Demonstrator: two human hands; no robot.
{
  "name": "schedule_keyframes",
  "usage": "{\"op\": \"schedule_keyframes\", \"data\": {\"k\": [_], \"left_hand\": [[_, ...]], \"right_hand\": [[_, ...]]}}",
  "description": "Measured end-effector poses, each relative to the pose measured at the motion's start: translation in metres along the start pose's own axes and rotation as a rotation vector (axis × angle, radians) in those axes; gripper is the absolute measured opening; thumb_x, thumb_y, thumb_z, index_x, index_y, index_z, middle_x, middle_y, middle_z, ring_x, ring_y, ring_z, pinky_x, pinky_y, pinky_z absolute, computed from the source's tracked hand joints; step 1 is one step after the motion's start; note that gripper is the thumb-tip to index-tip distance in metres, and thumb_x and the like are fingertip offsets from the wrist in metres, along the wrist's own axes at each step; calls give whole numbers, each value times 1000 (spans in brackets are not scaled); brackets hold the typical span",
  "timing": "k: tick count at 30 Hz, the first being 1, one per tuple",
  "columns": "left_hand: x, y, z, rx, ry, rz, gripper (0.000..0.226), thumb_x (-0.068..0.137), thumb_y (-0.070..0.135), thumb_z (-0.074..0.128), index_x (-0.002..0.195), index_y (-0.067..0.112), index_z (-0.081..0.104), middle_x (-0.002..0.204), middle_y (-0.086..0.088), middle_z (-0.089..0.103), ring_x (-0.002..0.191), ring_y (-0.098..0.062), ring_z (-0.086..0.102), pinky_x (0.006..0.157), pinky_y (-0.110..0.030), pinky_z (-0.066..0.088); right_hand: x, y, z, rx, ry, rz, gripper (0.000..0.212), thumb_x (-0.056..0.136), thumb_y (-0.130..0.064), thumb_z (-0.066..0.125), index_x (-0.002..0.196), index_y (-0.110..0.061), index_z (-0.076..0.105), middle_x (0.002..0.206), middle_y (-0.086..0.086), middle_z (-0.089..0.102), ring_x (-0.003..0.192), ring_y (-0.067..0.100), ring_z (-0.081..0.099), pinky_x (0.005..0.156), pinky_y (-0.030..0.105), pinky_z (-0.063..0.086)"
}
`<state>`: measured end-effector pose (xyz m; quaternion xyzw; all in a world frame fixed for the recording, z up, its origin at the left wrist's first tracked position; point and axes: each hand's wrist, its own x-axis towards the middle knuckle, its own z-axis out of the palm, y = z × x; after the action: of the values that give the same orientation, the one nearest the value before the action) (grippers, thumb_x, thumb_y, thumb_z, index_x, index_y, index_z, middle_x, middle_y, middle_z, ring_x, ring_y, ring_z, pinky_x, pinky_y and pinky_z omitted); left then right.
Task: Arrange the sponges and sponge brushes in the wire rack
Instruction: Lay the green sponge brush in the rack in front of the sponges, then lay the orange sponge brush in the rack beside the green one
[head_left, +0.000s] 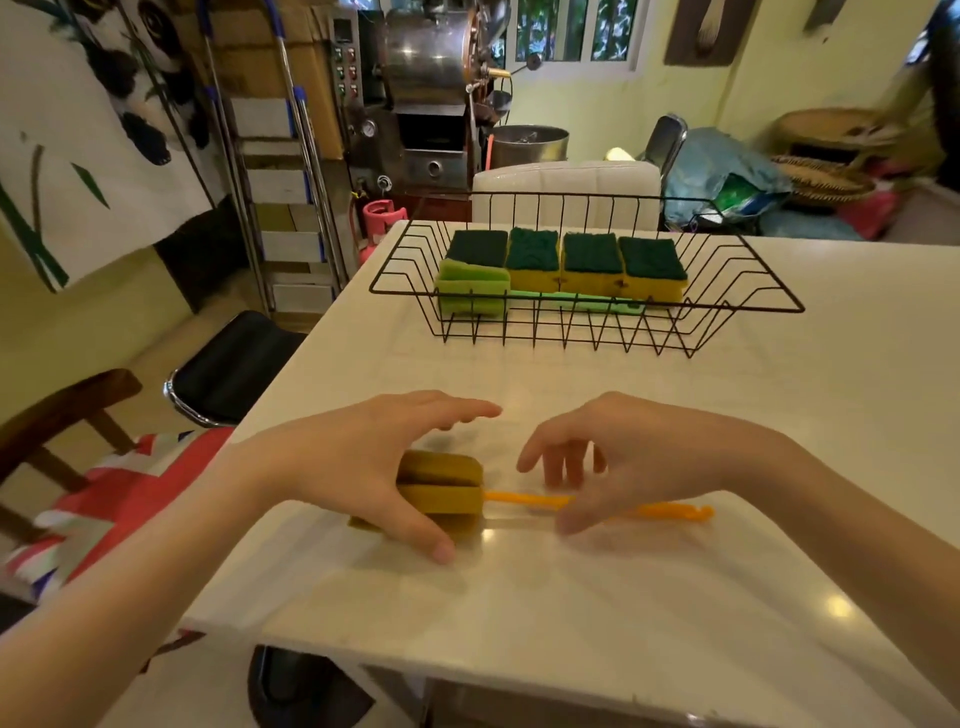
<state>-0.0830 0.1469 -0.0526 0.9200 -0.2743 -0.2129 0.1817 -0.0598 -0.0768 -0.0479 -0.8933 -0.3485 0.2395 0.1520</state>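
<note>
An orange sponge brush lies flat on the white table (779, 441), its ochre sponge head (441, 488) pointing left and its thin handle (670, 512) pointing right. My left hand (353, 462) arches over the head, thumb on the near side and fingers spread above the far side, not closed on it. Over the handle's middle my right hand (623, 452) hovers with curled, parted fingers. Farther back stands the black wire rack (587, 307), holding a row of several yellow sponges with dark green tops (592, 262). A green sponge brush (470, 291) lies in it along the row's front.
The table's left edge runs diagonally past my left forearm. Beyond it stand a black stool (234, 364) and a wooden chair with a flag-patterned cushion (104, 493). A white chair back (566, 192) rises just behind the rack.
</note>
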Motion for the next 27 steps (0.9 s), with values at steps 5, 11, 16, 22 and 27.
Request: {"op": "schedule_keyframes", "data": {"k": [5,11,16,22,27], "left_hand": [[2,-1,5,-7,1,4,74,60,50,73,120,53,29,130,21,43,118,-1,41,103,-21,38],[12,-1,1,-19,1,12,43,69,41,72,97,55,41,106,31,44,100,5,46,80,-7,42],[22,2,-16,-50,54,8,40,71,40,71,96,54,42,108,22,49,99,-2,49,83,-14,46],[36,9,-53,-110,190,36,38,69,44,67,98,52,44,101,28,46,95,0,48,68,-12,42],[57,15,-86,-112,297,69,39,64,46,64,98,51,45,97,30,45,90,2,48,68,-11,40]], "right_hand": [[-4,3,6,-12,6,32,35,75,-30,70,109,-33,60,85,-13,61,85,8,59,71,20,46],[-5,7,10,-22,46,39,20,80,-30,63,100,-30,67,91,-2,65,85,14,58,80,36,52],[-6,15,-4,-74,131,41,21,83,-25,62,103,-28,67,94,0,66,86,15,59,78,33,52],[-8,28,-36,-83,354,10,22,84,-24,61,105,-27,68,89,-9,64,84,9,58,73,28,52],[-1,45,-62,-71,559,21,26,83,-25,62,109,-28,67,81,-21,54,77,2,54,71,22,46]]}}
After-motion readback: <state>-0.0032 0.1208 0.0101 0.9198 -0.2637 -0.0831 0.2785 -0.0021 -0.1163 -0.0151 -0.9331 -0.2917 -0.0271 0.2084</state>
